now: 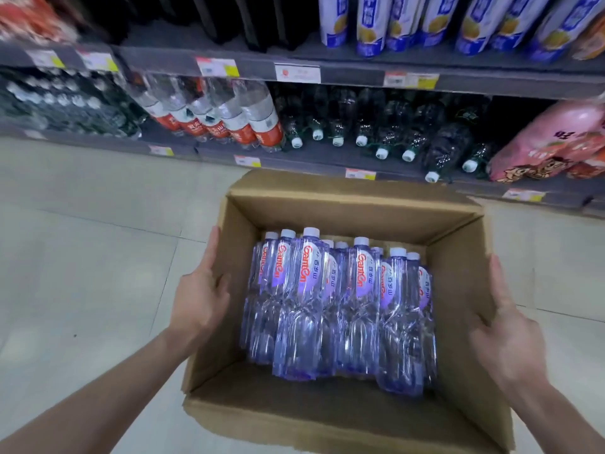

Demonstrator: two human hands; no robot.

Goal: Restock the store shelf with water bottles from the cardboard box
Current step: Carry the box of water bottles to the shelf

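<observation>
A person looks down at an open cardboard box (343,417) held between two bare hands above a pale tiled floor (82,257). The left hand (201,298) lies flat against the outside of the box's left wall, fingers together and pointing forward, thumb resting near the top edge. The right hand (505,332) presses flat against the outside of the right wall in the same way, fingers extended along the cardboard. Neither hand curls around anything; both squeeze the box from its sides.

Inside the box, clear water bottles (340,309) with white caps and purple-and-red labels lie packed side by side, caps pointing away from the person, in more than one layer. They fill the middle and right of the box, with bare cardboard showing at the near end.

Just beyond the box stands a grey store shelf (327,163) with price tags along its edges. On its lowest level, large bottles with red labels (229,116) stand at the left, dark green bottles (376,126) with white caps fill the centre, and a pink package (553,145) sits at the right. Blue-and-white packets (458,24) stand on the level above.
</observation>
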